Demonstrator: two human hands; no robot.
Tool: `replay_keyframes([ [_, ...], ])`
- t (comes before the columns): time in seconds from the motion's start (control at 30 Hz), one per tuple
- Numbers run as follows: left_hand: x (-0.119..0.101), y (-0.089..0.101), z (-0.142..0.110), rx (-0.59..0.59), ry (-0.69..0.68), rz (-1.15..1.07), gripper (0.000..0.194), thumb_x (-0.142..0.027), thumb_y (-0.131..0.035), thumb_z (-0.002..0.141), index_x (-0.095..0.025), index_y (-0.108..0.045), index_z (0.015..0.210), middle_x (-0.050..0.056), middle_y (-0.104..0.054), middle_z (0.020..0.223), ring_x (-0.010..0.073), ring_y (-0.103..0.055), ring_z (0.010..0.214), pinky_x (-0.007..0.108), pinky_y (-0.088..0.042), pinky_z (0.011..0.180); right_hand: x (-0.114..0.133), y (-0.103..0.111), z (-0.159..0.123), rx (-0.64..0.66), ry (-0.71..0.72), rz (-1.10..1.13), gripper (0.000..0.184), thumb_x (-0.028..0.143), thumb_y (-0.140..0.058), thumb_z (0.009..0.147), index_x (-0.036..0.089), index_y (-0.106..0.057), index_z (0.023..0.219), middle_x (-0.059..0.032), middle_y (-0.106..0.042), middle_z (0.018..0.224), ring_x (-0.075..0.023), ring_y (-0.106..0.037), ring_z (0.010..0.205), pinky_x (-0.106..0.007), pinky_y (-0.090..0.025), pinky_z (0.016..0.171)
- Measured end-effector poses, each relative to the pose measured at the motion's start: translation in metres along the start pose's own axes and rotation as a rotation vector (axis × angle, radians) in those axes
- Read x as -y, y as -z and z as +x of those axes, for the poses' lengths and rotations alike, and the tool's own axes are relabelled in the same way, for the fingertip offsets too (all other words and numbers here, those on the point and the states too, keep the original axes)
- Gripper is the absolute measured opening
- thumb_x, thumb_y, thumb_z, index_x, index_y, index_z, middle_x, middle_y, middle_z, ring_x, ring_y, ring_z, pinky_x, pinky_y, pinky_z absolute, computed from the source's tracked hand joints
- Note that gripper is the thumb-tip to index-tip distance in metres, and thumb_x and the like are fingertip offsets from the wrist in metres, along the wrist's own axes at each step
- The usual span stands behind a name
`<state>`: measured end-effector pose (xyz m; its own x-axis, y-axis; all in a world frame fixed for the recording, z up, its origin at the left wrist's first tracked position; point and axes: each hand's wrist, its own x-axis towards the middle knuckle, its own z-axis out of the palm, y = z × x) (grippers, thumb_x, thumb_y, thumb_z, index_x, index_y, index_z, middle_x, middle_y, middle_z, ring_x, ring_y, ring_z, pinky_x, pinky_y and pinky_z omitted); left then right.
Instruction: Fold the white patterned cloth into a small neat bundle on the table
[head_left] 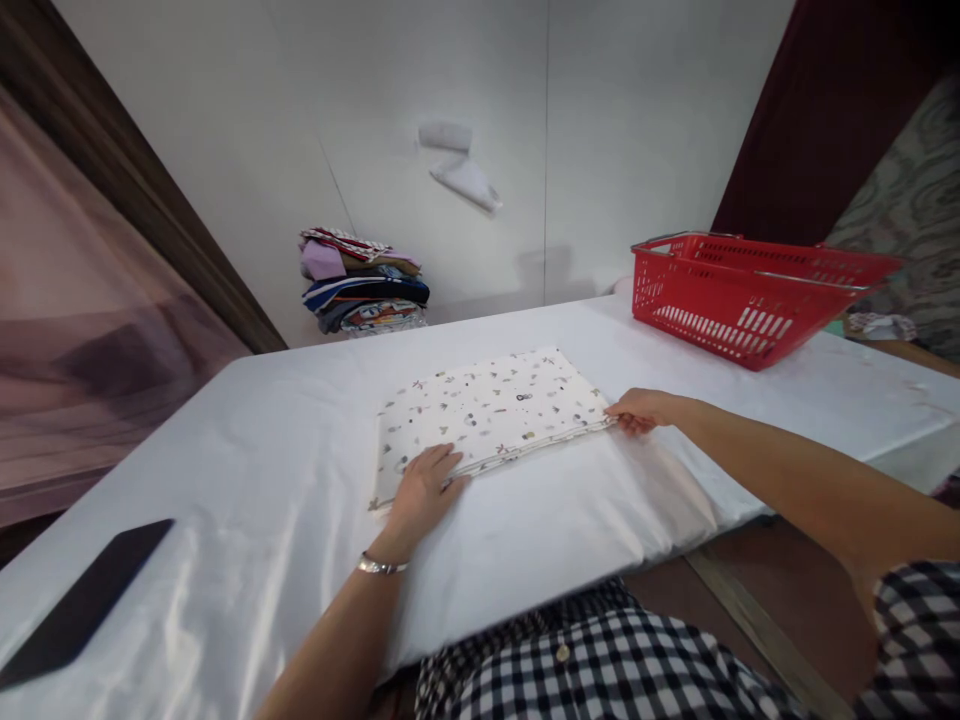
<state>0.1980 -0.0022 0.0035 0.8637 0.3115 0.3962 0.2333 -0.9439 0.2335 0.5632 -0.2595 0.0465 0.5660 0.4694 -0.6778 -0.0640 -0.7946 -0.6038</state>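
A white cloth (495,405) with small printed motifs lies folded in layers, roughly a rectangle, on the white-covered table (517,545). My left hand (427,492) rests flat on its near left corner, fingers stretched out over the fabric. At the near right corner, my right hand (637,410) pinches the folded edge between thumb and fingers. The layered edge runs between both hands along the near side.
A red plastic basket (742,300) with metal handles stands at the back right. Behind the table's far edge is a stack of folded clothes (365,282). A dark flat object (90,600) lies at the left. A pink curtain (97,330) hangs on the left side.
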Motion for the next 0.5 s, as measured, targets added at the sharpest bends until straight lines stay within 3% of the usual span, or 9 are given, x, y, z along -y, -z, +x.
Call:
replay_keyframes([
  [0.13,0.000,0.000,0.001,0.005,-0.012,0.009,0.040,-0.044,-0.049,0.090,-0.019,-0.066,0.116,0.012,-0.061,0.128,0.0276,-0.054,0.120,0.047,-0.045,0.103,0.000,0.000,-0.002,0.036,0.005,0.029,0.030,0.040,-0.075,0.075,0.013,-0.062,0.072,-0.0034,-0.063,0.055,-0.0129,-0.061,0.046,-0.019,-0.048,0.040],
  [0.3,0.000,0.000,0.000,0.002,0.001,0.005,0.041,-0.046,-0.050,0.089,-0.020,-0.065,0.117,0.011,-0.061,0.128,0.0270,-0.054,0.121,0.046,-0.044,0.104,0.008,-0.007,-0.008,-0.056,-0.041,-0.050,0.030,0.037,-0.071,0.080,0.014,-0.059,0.064,-0.0042,-0.061,0.052,-0.0107,-0.056,0.042,-0.020,-0.047,0.041],
  [0.5,0.000,0.000,0.000,0.010,0.003,-0.003,0.040,-0.045,-0.050,0.089,-0.020,-0.065,0.117,0.010,-0.060,0.129,0.0270,-0.053,0.121,0.047,-0.044,0.104,0.019,-0.014,-0.014,-0.146,0.079,0.000,0.019,0.029,-0.075,0.074,0.016,-0.062,0.070,-0.0032,-0.066,0.064,-0.0105,-0.058,0.053,-0.020,-0.050,0.048],
])
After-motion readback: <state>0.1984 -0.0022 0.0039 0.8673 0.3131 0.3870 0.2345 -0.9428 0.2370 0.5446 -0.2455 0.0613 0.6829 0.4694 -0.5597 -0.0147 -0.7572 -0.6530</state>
